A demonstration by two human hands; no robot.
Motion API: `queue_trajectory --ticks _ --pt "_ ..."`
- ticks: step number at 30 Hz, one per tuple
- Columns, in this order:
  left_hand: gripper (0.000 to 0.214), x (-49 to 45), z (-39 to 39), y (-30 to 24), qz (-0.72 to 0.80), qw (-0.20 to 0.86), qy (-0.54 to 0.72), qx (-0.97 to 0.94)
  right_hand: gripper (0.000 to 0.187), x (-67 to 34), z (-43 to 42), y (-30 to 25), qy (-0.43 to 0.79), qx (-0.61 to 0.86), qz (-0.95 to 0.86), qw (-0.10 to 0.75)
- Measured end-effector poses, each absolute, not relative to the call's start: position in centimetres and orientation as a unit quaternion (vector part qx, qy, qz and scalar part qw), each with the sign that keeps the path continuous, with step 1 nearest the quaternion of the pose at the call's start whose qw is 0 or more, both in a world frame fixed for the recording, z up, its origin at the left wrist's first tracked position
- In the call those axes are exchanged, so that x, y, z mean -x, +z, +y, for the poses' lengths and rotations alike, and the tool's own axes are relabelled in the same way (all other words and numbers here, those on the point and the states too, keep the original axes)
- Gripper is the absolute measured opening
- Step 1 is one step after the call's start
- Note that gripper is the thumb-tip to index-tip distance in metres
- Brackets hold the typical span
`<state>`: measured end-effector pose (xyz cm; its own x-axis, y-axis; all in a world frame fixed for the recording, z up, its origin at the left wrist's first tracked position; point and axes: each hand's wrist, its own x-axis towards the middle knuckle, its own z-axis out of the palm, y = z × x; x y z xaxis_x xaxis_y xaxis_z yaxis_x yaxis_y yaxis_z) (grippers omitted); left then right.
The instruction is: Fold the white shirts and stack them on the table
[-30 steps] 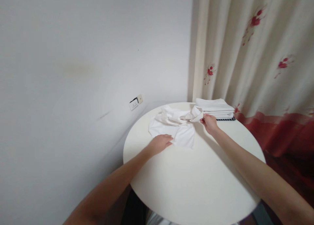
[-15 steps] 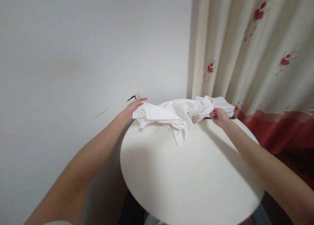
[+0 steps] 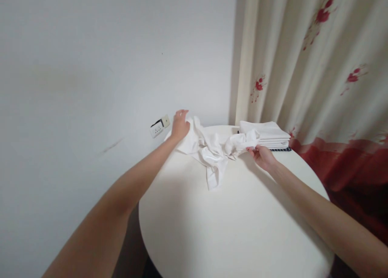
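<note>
A crumpled white cloth garment (image 3: 212, 150) lies across the far part of the round white table (image 3: 236, 221), with one narrow end hanging toward me. My left hand (image 3: 181, 126) is at its far left end, fingers curled down over the fabric; the fingertips are partly hidden. At the opposite end, my right hand (image 3: 263, 156) pinches a bunched part of the cloth between thumb and fingers. Just behind that hand is a stack of folded white cloths (image 3: 266, 134).
The folded stack rests on something with a black-and-white edge (image 3: 280, 149). Behind the table is a pale wall (image 3: 121, 60) with a white socket (image 3: 157, 129) low on it. A cream and red flowered curtain (image 3: 291, 68) hangs at the right.
My left hand has moved right and farther back, its fingers now curled. My right hand has shifted slightly left and lower. The cloth is more bunched, and the socket and folded stack show more.
</note>
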<state>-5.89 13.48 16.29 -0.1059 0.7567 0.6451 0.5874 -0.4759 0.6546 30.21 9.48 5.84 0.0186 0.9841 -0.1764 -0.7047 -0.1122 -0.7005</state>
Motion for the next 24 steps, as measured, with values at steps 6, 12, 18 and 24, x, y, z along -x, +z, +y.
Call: queue_trajectory --ticks 6,12,18,24 --pt "0.067 -2.9 1.7 4.1 0.472 0.012 0.197 -0.859 0.024 -30.5 9.5 4.3 0.653 0.416 -0.227 0.590" --pt "0.031 -1.6 1.8 2.3 0.460 -0.028 0.085 -0.883 0.023 -29.9 9.5 6.0 0.666 0.395 -0.225 0.591" --pt "0.021 9.0 9.1 11.5 0.562 -0.128 0.146 -0.804 0.024 -30.1 9.0 8.3 0.680 0.326 -0.215 0.621" --pt "0.036 16.5 11.5 17.3 0.653 -0.166 0.271 -0.688 0.008 -28.4 4.7 5.9 0.651 0.367 -0.366 0.555"
